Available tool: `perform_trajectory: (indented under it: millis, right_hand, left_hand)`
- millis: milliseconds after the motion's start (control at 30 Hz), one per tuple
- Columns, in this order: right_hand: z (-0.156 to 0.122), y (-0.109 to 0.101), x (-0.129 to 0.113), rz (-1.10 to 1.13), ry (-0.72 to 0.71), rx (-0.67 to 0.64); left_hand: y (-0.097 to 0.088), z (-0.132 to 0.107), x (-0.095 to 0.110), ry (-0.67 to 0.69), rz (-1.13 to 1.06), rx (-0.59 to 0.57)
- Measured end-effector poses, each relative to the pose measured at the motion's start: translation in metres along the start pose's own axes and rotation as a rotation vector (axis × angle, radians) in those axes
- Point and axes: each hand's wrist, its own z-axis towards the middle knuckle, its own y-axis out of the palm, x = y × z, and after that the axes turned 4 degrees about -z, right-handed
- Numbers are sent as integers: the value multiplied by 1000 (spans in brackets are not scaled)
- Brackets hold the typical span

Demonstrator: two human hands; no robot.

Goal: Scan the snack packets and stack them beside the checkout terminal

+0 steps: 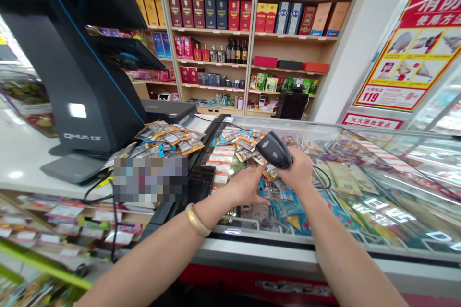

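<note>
My right hand (296, 172) is closed round a black barcode scanner (274, 149), its head pointing left and down, its cable (322, 178) looping off to the right. My left hand (248, 185), a gold bangle on its wrist, reaches under the scanner with fingers curled on small snack packets (248, 146) lying on the glass lid of a freezer chest (378, 172). Which packet the fingers grip is hidden. A second heap of packets (169, 139) lies to the left by the till.
A black point-of-sale terminal (86, 86) stands on the white counter (21, 153) at the left, with a black phone (200, 183) beside a blurred patch. Shelves of boxed goods and bottles (230, 24) fill the back wall. A red fire-safety poster (414, 48) hangs at the right.
</note>
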Motion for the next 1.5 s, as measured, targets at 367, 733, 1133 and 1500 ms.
perform_trajectory:
  millis: [367,733,1133,1500]
  right_hand:
    - [1,1,0,7,-26,48]
    - [-2,2,3,4,-43,15]
    - [-2,0,-7,55,-138,-169]
    - [1,-5,-19,37,-141,-306]
  left_hand:
    - [-44,-12,-31,-90,-538,125]
    - [-67,-6,-56,-2,-708,745]
    - [-59,-3,-61,61,-409,744]
    - [-58,-8,-49,137,-41,699]
